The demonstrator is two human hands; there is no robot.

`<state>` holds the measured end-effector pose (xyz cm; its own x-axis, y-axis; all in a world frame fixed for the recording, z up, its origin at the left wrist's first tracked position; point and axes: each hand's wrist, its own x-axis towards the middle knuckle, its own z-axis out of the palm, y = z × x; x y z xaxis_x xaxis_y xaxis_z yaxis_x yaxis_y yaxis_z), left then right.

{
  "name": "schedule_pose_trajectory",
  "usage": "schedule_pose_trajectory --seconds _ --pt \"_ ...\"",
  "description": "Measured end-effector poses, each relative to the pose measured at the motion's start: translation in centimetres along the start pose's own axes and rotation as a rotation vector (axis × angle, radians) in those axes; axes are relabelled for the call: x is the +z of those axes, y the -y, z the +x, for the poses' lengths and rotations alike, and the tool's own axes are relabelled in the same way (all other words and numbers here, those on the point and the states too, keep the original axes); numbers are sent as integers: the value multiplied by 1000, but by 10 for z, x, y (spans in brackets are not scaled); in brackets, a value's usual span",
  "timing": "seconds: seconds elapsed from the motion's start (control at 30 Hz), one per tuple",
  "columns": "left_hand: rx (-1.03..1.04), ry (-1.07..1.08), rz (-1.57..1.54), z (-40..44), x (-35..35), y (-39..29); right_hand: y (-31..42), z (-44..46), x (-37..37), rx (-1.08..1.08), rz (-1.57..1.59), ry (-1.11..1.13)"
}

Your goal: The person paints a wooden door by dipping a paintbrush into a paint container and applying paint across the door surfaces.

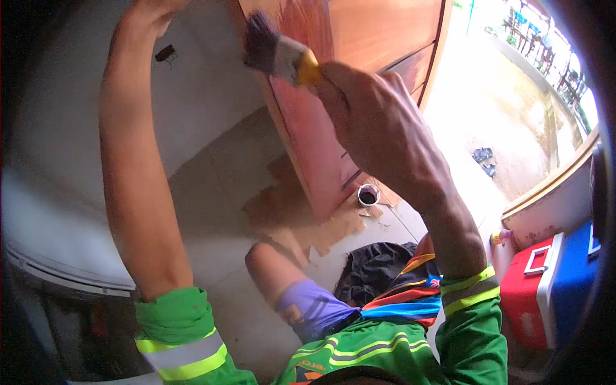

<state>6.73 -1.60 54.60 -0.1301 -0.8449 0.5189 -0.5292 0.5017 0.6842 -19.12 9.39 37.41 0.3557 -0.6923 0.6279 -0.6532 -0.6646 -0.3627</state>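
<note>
My right hand (378, 122) is closed round the yellow handle of a paintbrush (290, 59). The brush's dark bristles point to the upper left, over the edge of a reddish-brown wooden door (385, 29); I cannot tell whether they touch it. At the top edge of the view only the wrist end of my left hand (157, 9) shows, and its fingers are cut off. Below the right hand, a small white cup (368, 195) of dark liquid stands on the floor beside the door's lower end.
Torn cardboard (282, 215) lies under the door on the tiled floor. A black cloth (372, 266) is by my legs. Red (527, 289) and blue (574, 289) cooler boxes stand at right, near a small bottle (500, 237). Dark footwear (483, 157) lies outside the bright doorway.
</note>
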Motion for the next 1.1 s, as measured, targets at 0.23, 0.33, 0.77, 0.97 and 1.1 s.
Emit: schedule_pose_trajectory --seconds 0.23,0.33,0.77,0.97,1.1 --pt "285 23 184 -63 48 -36 -19 17 -17 -102 -98 120" --pt "192 -147 210 -68 57 -47 -22 4 -43 -133 10 -13" --pt "316 -68 223 -55 48 -16 -14 -4 -38 -91 -415 69" --pt "101 53 -88 -30 16 -6 -8 12 -28 -251 -159 -350" --pt "254 -63 146 -59 54 -31 -21 -45 62 -122 -169 -156"
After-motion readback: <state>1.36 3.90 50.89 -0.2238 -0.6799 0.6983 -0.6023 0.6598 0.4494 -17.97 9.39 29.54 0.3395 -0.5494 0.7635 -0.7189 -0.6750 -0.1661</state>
